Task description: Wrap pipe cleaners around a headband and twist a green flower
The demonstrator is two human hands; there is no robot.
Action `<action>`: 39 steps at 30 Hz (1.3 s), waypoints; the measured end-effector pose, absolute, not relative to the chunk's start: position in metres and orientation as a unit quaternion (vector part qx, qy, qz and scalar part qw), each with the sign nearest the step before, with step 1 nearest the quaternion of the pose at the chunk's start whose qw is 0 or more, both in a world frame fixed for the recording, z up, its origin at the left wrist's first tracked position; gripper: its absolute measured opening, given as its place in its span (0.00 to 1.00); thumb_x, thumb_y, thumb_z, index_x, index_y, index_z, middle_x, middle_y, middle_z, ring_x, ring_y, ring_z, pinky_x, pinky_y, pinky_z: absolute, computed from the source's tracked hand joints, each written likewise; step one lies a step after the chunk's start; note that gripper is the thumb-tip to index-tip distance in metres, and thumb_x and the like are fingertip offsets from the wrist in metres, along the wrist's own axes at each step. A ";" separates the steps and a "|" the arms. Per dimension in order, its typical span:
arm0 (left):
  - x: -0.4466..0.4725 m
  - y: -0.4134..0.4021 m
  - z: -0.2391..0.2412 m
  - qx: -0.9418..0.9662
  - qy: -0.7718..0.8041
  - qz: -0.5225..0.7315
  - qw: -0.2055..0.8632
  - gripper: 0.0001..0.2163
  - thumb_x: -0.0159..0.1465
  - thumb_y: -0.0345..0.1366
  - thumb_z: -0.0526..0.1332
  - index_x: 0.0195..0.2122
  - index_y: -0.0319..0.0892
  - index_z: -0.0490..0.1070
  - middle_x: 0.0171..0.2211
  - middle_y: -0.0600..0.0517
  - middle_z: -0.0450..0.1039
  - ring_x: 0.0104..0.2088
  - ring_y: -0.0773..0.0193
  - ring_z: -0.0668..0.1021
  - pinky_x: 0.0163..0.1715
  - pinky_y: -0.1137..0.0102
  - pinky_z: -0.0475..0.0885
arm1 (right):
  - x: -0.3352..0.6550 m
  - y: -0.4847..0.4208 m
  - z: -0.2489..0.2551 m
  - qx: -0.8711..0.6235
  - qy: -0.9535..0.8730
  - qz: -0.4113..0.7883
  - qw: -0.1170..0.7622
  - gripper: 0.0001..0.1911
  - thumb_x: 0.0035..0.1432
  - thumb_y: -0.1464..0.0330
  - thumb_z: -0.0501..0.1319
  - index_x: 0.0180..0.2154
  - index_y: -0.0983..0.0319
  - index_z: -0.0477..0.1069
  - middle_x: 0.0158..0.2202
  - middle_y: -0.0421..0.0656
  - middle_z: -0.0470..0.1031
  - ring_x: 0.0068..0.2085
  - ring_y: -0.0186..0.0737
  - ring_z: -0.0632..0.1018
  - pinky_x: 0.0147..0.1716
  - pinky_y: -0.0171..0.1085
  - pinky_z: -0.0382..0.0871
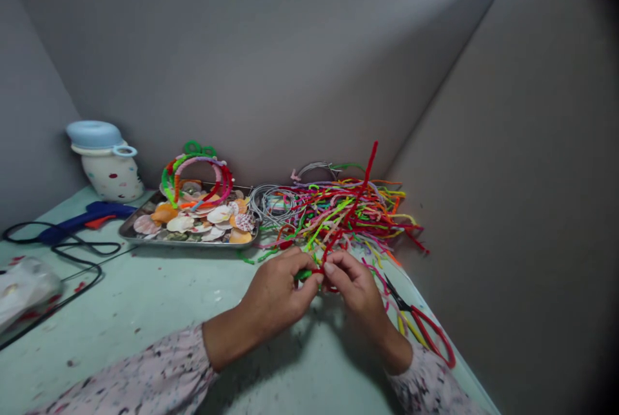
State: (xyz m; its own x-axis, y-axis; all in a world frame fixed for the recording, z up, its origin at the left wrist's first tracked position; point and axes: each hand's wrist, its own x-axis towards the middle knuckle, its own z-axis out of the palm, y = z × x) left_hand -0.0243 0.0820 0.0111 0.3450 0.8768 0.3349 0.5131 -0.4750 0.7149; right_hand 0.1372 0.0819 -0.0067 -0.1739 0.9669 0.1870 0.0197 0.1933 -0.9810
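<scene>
The table lies open to the left of the left hand, while the side wall closes in right of the right hand, scissors beside its wrist. Both hands pinch, fingertips together: the right holds a red pipe cleaner rising beyond them, the left a green stub between them; seemingly mid-twist, which calls for firm, steady pinches

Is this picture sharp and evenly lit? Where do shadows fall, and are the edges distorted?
Head view: light soft and even, no glare; a faint shadow on the table under the left hand, pinching a green piece, and right hand, pinching a red pipe cleaner; fine detail slightly blurred; right edge fades to black; walls slant, wide-lens distortion.
</scene>
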 end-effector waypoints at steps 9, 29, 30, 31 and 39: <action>-0.026 0.083 0.011 0.772 0.447 0.365 0.267 0.08 0.61 0.32 0.54 0.29 0.41 0.72 0.28 0.53 0.71 0.30 0.66 0.71 0.30 0.72 0.62 | 0.139 0.084 -0.010 -0.429 -0.618 0.436 0.493 0.08 0.57 0.63 0.59 0.32 0.60 0.65 0.26 0.37 0.66 0.27 0.34 0.69 0.27 0.32 0.65; -0.027 0.085 0.012 0.762 0.453 0.370 0.278 0.08 0.61 0.31 0.53 0.29 0.40 0.71 0.27 0.54 0.69 0.28 0.67 0.69 0.29 0.72 0.61 | 0.145 0.088 -0.013 -0.388 -0.754 0.219 0.483 0.05 0.59 0.71 0.58 0.38 0.58 0.69 0.37 0.42 0.70 0.37 0.38 0.72 0.37 0.37 0.67; -0.027 0.085 0.012 0.762 0.453 0.369 0.277 0.08 0.61 0.31 0.53 0.29 0.40 0.71 0.27 0.54 0.69 0.28 0.67 0.69 0.29 0.72 0.61 | 0.145 0.088 -0.013 -0.390 -0.754 0.220 0.481 0.05 0.59 0.71 0.58 0.38 0.58 0.69 0.37 0.42 0.70 0.37 0.38 0.72 0.37 0.37 0.67; -0.027 0.086 0.011 0.763 0.453 0.367 0.277 0.08 0.61 0.31 0.53 0.29 0.40 0.71 0.27 0.54 0.69 0.28 0.67 0.69 0.29 0.72 0.61 | 0.145 0.088 -0.013 -0.392 -0.754 0.222 0.479 0.05 0.59 0.70 0.58 0.38 0.58 0.69 0.37 0.43 0.70 0.37 0.38 0.72 0.37 0.37 0.68; -0.027 0.085 0.011 0.771 0.447 0.367 0.266 0.08 0.61 0.31 0.53 0.29 0.40 0.71 0.27 0.54 0.70 0.29 0.67 0.70 0.30 0.72 0.61 | 0.146 0.088 -0.013 -0.403 -0.752 0.230 0.468 0.05 0.60 0.69 0.57 0.39 0.59 0.68 0.37 0.43 0.70 0.37 0.38 0.72 0.36 0.37 0.68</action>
State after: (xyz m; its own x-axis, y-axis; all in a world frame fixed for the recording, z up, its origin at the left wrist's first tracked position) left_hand -0.0273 0.0854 0.0111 0.3302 0.8851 0.3280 0.4941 -0.4581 0.7389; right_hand 0.1464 0.0883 -0.0132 -0.2374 0.8208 0.5195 0.3905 0.5703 -0.7227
